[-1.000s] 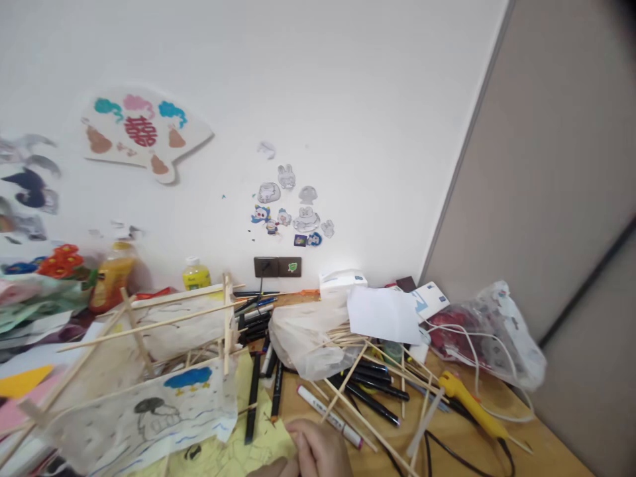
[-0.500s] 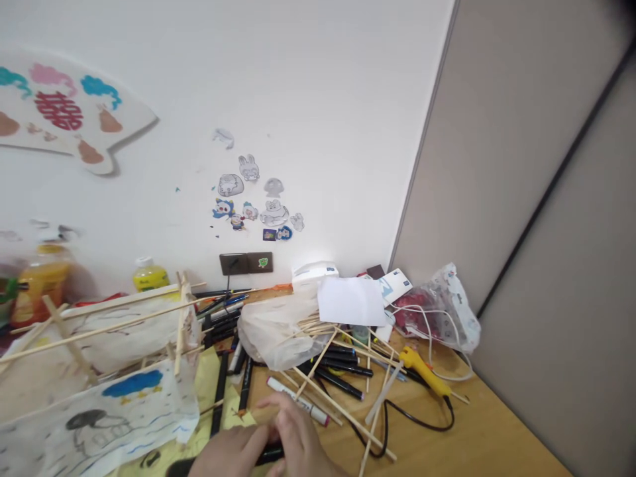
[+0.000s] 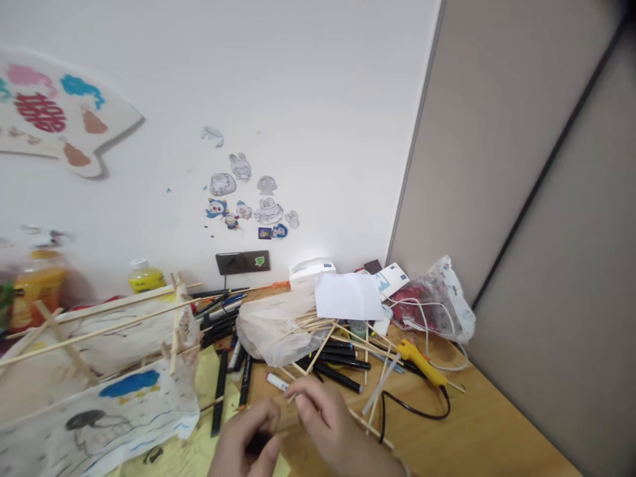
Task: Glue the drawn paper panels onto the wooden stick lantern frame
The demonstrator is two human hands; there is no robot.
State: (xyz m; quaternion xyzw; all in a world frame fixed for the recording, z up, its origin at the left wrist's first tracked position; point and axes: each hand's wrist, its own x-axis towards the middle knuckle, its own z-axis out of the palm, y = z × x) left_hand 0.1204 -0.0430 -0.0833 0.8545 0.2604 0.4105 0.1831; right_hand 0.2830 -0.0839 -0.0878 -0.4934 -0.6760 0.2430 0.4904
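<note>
My left hand (image 3: 247,438) is at the bottom centre, its fingers curled round a dark gap; whatever it holds there cannot be made out. Just to its right, apart from it, my right hand (image 3: 332,424) has bent fingers pressed close together, and what is between them is hidden. Beyond its fingertips lies a white marker (image 3: 277,381), partly covered by the hand. Black markers (image 3: 342,379) and thin wooden sticks (image 3: 322,346) are heaped behind the hands. Yellow paper (image 3: 206,391) lies beside and under my left hand.
A stick frame with painted paper (image 3: 149,404) fills the left side. A plastic bag (image 3: 278,331) and white paper (image 3: 348,296) lie at the back. On the right are a yellow glue gun (image 3: 422,363) with a black cable and a clear bag (image 3: 442,305). Bottles (image 3: 146,277) stand by the wall.
My hands were together at a black object; now they are apart, the right one shifted right and the black object no longer plainly visible. The camera view has turned slightly right.
</note>
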